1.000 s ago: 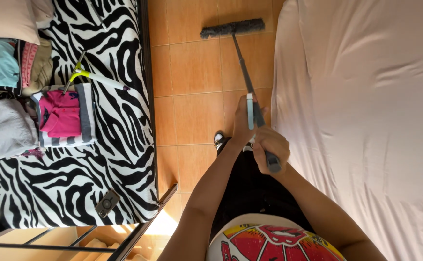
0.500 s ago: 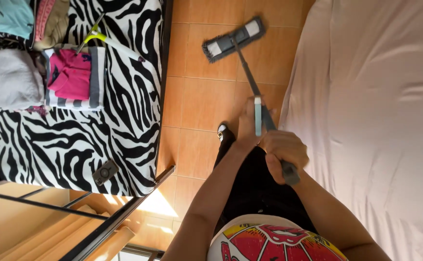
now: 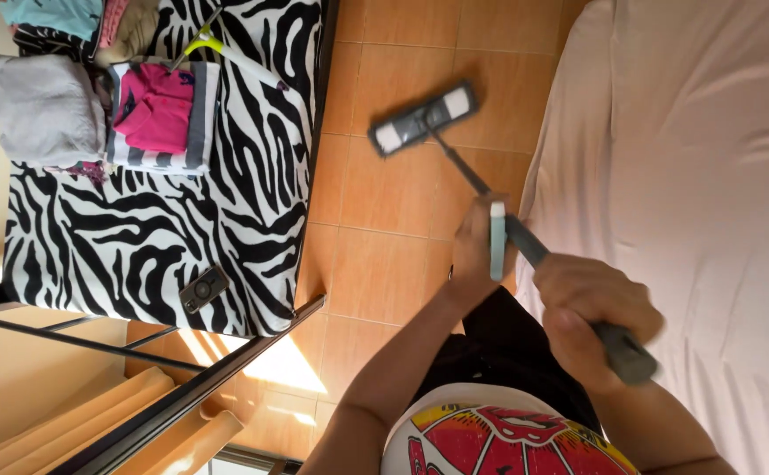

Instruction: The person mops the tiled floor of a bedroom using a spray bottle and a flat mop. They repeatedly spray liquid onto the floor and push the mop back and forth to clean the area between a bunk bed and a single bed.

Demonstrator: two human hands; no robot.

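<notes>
Around the upper end of the mop handle [image 3: 534, 255] your right hand [image 3: 591, 321] is wrapped tight; just ahead of it your left hand [image 3: 481, 251] grips the same shaft at its pale blue sleeve. Beyond both hands, the flat mop head [image 3: 423, 118] rests on the orange tiled floor [image 3: 384, 193]. Right of them lies the white bed [image 3: 710, 176]; left, a zebra-print bed [image 3: 138, 220] carrying folded clothes [image 3: 151, 110].

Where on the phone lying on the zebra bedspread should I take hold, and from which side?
Take the phone by its two long edges, coming straight down from above. It lies flat and slantwise on the zebra bedspread near the bed's foot corner, with bare cover all around it, so only the edges offer a grip; turn the wrist to match its slant.
</notes>
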